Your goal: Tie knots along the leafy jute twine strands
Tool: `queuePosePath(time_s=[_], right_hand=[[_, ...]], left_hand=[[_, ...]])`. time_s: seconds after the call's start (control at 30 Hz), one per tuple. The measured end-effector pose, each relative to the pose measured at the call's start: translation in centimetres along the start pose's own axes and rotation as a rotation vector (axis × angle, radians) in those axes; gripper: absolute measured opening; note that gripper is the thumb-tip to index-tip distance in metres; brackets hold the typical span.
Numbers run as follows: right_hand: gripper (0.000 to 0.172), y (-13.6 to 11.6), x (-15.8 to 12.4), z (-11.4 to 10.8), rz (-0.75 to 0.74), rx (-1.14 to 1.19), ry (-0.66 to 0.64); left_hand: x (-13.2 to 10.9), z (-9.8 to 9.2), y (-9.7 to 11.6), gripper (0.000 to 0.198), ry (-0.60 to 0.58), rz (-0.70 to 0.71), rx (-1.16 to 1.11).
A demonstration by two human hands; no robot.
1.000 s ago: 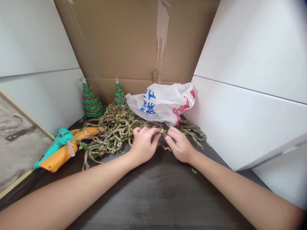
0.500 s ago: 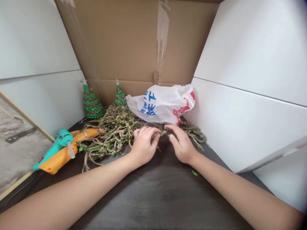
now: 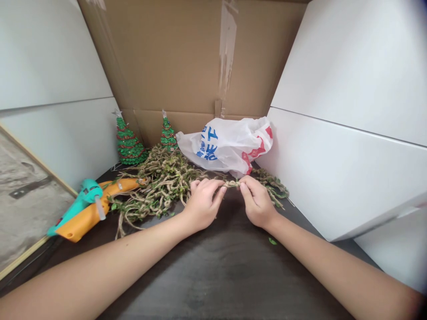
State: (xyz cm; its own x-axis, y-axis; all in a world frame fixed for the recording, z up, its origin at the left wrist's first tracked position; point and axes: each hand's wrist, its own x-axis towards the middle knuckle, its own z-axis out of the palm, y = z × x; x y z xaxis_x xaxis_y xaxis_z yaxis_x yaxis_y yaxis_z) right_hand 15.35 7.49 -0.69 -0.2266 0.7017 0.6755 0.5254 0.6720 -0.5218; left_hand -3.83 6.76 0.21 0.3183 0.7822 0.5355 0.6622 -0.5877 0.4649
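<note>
A short stretch of braided jute twine with bits of green leaf (image 3: 231, 183) spans the gap between my two hands. My left hand (image 3: 205, 200) pinches its left end between thumb and fingers. At the other end, my right hand (image 3: 258, 201) is closed on the twine in the same kind of pinch. Behind and left of my left hand lies a tangled heap of leafy jute twine (image 3: 163, 178). More of this leafy twine (image 3: 271, 184) lies beyond my right hand.
A crumpled white plastic bag (image 3: 230, 144) lies behind my hands. Two green bead Christmas trees stand at the back left, a larger one (image 3: 128, 144) and a smaller one (image 3: 167, 135). A teal-and-orange glue gun (image 3: 82, 209) rests at left. White panels (image 3: 340, 164) and cardboard (image 3: 173, 66) enclose the dark table (image 3: 213, 275).
My right hand has closed its thumb and fingers on the twine's right end; before, they were apart. The twine now shows stretched between both hands. My left hand has barely moved.
</note>
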Motion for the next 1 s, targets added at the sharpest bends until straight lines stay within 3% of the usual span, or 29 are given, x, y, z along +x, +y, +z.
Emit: queuePosePath(time_s=[0.17, 0.33, 0.57, 0.73, 1.0], right_hand=[[0.031, -0.08, -0.22, 0.08, -0.056, -0.038, -0.077], [0.014, -0.05, -0.13, 0.35, -0.083, -0.144, -0.125], [0.015, 0.24, -0.37, 0.36, -0.041, -0.053, -0.007], [0.021, 0.48, -0.39, 0.55, 0.016, 0.021, 0.074], [0.018, 0.28, 0.02, 0.30, -0.082, -0.099, -0.132]], left_hand=[[0.12, -0.23, 0.17, 0.020, -0.029, -0.002, 0.000], [0.17, -0.14, -0.05, 0.019, -0.017, -0.007, -0.039], [0.05, 0.12, -0.27, 0.021, -0.010, 0.011, -0.023], [0.08, 0.06, -0.15, 0.030, -0.135, 0.058, 0.004], [-0.22, -0.47, 0.24, 0.036, -0.260, 0.186, -0.066]])
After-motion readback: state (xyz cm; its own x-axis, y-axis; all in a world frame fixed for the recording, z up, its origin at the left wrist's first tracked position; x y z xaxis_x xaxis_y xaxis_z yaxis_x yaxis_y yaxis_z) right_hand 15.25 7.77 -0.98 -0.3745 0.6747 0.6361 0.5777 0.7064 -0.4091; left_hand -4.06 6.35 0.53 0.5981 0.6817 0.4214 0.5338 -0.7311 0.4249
